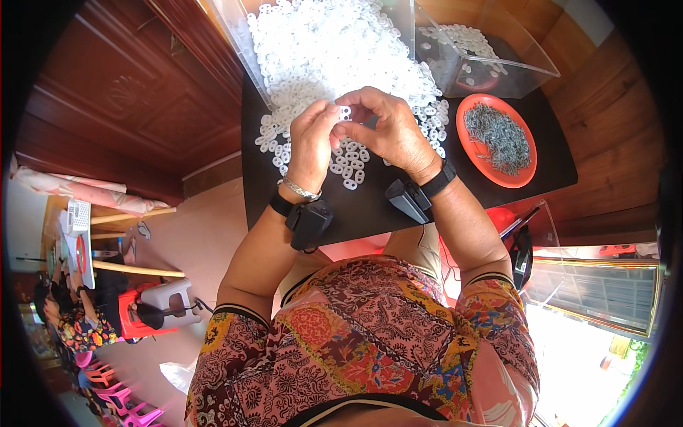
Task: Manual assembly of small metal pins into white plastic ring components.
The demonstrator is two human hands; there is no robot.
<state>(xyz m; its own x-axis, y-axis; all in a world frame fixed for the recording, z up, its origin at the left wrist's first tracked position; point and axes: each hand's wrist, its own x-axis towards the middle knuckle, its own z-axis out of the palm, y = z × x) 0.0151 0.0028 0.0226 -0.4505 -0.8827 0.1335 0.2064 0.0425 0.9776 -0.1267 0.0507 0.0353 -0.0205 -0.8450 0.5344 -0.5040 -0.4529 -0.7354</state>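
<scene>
Above the dark table, my two hands meet at a small white oval plastic piece (344,113) with two dark holes. My left hand (311,142) pinches it from the left, thumb uppermost. From the right, the curled thumb and index finger of my right hand (395,132) close on the same piece; its other fingers are partly hidden. Loose white two-hole pieces (351,164) lie under and around both hands. They spill from a big heap (324,50) in a clear plastic bin (238,43) at the far side.
To the right sits an orange plate (469,153) piled with small grey metal nails or pins (498,139). Behind it stands a second clear bin (526,75) with more white pieces. The black table (356,213) ends just before my lap. Another person (82,320) and stools are at far left.
</scene>
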